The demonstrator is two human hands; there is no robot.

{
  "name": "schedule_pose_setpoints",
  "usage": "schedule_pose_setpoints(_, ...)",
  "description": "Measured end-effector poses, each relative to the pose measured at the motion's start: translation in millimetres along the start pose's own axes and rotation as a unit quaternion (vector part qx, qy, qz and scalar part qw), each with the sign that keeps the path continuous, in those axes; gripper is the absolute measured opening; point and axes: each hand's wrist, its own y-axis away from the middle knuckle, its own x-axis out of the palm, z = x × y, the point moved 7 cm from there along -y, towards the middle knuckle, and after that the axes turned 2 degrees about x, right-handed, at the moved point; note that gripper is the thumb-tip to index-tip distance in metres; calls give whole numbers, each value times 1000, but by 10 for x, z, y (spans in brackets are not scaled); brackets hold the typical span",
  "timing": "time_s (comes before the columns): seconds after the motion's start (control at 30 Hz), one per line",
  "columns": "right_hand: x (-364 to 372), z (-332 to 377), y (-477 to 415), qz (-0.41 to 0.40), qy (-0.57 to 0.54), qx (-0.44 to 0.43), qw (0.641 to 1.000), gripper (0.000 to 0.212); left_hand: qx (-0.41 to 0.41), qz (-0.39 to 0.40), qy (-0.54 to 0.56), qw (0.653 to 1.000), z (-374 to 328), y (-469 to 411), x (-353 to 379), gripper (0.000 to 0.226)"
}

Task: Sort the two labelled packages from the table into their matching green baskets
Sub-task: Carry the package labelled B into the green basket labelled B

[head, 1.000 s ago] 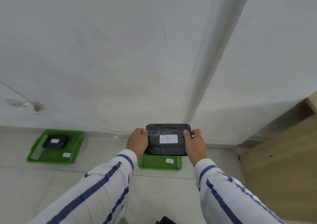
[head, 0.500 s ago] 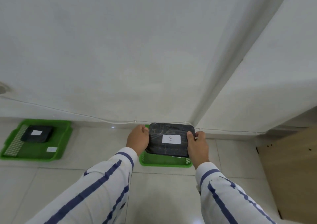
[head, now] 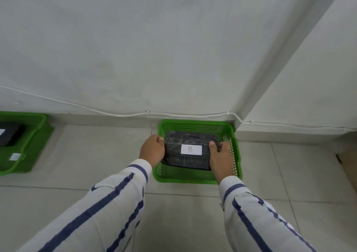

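Observation:
A black wrapped package (head: pixel 188 160) with a white label reading "B" is held low inside a green basket (head: pixel 197 125) that stands on the floor against the wall. My left hand (head: pixel 152 150) grips the package's left edge and my right hand (head: pixel 221 158) grips its right edge. Whether the package rests on the basket's bottom is hidden. At the far left edge stands a second green basket (head: pixel 36 134) with another black package (head: pixel 9 135) lying in it and a small white label on its front wall.
A white cable (head: pixel 116 112) runs along the foot of the wall above both baskets. A wall corner juts out just right of the near basket. Pale floor tiles (head: pixel 92 155) lie between the two baskets.
Both hands have lowered the "B" package from above the basket down into it. The view has moved closer and tilted down, so the left basket has slid to the frame's edge.

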Motion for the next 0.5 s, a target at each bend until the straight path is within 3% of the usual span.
schedule_pose_setpoints(0.27,523,-545,-460,-3,17,13,1000,33,10,-38,33,999,514,-432,431,33)
schedule_pose_setpoints(0.5,736,-772,-649,10,18,24,999,34,4,45,45,998,711,-639,739,48)
